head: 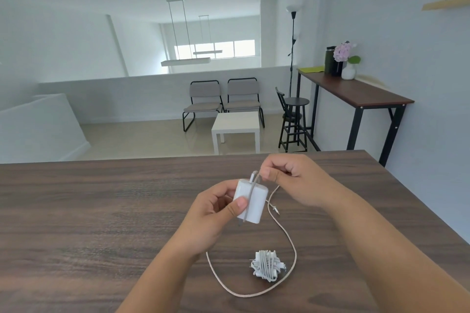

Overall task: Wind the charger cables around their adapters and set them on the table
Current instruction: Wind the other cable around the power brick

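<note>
Wound charger (pixel 266 265) nearest, left hand (pixel 216 213) gripping adapter (pixel 250 200), right hand (pixel 292 180) seemingly pinching cable (pixel 254 284)

The table (pixel 101 211) is dark brown with a streaky wood grain. The adapter (pixel 250 201) at the centre is plain white, and the cable (pixel 292 249) looping toward 5 o'clock is pale beige. The wound charger (pixel 265 265) at 6 o'clock is white. At 2 o'clock, flowers (pixel 342 51) are lilac, in a white vase (pixel 348 71).
</note>
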